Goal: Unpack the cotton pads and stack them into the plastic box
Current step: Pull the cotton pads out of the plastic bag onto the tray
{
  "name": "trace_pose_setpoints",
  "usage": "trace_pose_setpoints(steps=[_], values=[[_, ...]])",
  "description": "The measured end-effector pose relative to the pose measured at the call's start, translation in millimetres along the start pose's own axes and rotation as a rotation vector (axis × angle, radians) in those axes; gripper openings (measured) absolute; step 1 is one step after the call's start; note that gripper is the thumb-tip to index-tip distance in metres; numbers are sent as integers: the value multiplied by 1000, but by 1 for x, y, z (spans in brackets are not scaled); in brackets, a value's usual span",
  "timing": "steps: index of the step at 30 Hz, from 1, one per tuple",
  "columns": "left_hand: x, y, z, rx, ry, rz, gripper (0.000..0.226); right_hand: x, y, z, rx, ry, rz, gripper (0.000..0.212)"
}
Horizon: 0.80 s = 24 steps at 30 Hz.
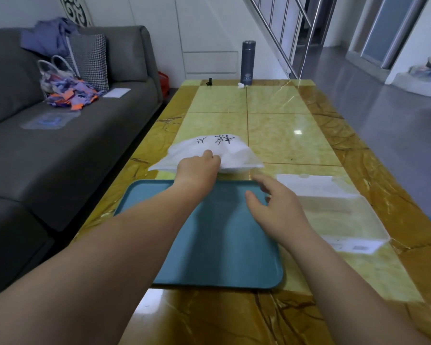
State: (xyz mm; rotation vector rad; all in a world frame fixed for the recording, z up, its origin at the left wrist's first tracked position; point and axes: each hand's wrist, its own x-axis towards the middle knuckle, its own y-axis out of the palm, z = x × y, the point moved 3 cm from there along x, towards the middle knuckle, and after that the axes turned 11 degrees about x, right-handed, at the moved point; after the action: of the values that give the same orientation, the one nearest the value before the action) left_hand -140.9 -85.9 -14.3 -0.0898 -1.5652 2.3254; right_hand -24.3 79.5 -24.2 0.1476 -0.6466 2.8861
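A grey sofa runs along the 9 o'clock side of the yellow marbled bench. The left hand reaches past the far edge of the teal tray, toward 12 o'clock. Its fingers are curled onto the near edge of the white bag of cotton pads, which lies on the bench just beyond the tray with its black lettering facing up. The bag looks closed and full, so the job seems to be at its first step: taking hold of the pack in order to open it.

The right hand hovers over the tray's far right corner with its fingers spread loosely, holding nothing. At 3 o'clock from the tray the clear plastic box sits open, lid folded back, with no pads visible inside.

The next move probably calls for the right hand to join the left on the bag, steadying it while the film is torn or pulled apart. A dark flask stands at the far end.
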Motion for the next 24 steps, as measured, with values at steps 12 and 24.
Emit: trace_pose_setpoints(steps=[12, 24], values=[[-52, -8, 33, -460, -212, -207, 12, 9, 19, -5, 221, 78, -7, 80], [-121, 14, 26, -796, -253, -191, 15, -13, 17, 13, 411, 68, -190, 33]])
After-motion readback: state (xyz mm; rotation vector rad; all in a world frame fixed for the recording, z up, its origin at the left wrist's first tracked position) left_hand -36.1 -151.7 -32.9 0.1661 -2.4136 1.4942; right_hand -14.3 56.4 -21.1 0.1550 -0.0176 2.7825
